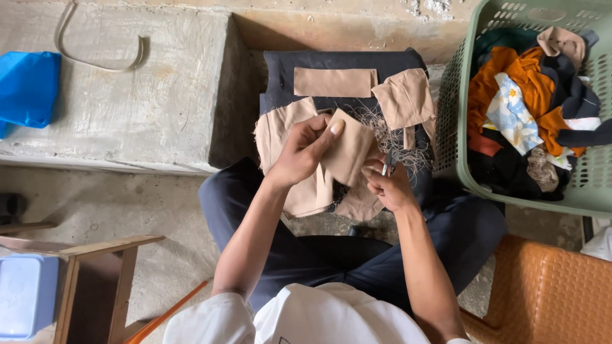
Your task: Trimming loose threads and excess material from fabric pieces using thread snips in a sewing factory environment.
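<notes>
Tan fabric (pixel 349 151), a small beige-brown piece, sat pinched in the person's left hand (pixel 299 153), thumb on top and fingers curled beneath, held up over the lap just in front of a dark cloth-covered block (pixel 338 64). The right hand (pixel 389 185) was closed around small metal snips (pixel 389 162), their tips touching the lower right edge of that same piece. Both hands were therefore full: the left gripping the fabric tightly, the right wrapped narrowly round the tool.

More tan pieces lay about. A long rectangular strip (pixel 335 81) rested flat on the dark block, and a squarish piece (pixel 405 99) lay tilted beside it at the right corner. A larger tan sheet (pixel 280 130) hung down from the block's front edge, behind the left hand, reaching toward the knees. A tangle of loose frayed threads (pixel 398 143) lay between the squarish piece and the right hand.

The person sat cross-legged in dark trousers (pixel 319 255) and a white shirt (pixel 306 315) on a rough concrete floor (pixel 127 204). To the right stood a green plastic laundry basket (pixel 599 185), piled with orange, dark and floral cloth (pixel 516 95). Below it was an orange-brown woven plastic stool (pixel 548 293). To the left ran a raised concrete slab (pixel 127 89) with a blue bag (pixel 29 86) at its far end, and near the lower left corner a wooden frame (pixel 95 274) stood beside a pale blue plastic box (pixel 22 293).
</notes>
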